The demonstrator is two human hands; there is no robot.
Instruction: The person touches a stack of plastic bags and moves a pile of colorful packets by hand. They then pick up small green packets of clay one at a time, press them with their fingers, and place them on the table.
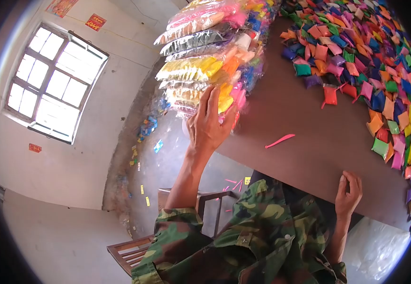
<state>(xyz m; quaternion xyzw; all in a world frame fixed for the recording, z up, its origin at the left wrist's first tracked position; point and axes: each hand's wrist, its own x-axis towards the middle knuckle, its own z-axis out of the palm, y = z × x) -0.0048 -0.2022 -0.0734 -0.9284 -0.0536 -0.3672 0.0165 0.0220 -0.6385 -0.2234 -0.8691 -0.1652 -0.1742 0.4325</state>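
Fingers stretched out, my left hand (210, 124) lies against the lower front of a tall stack of clear plastic bags (191, 70) at the table's left end. The bags are filled with small soft packets sorted by colour, such as yellow, pink and black. A yellow packet bundle (225, 98) shows right beside the fingertips. My right hand (349, 194) rests at the near table edge, its fingers loosely bent and apart, with nothing seen in it. Between the hands, a pink plastic knife-shaped tool (280, 140) lies on the brown table (267, 118).
A large heap of loose coloured packets (352, 57) spreads over the table's far and right side. A red packet (329, 95) lies at its edge with pink tools. Below are a wooden chair (129, 251), pink tools on the floor (236, 183) and clear plastic sheeting (376, 244).
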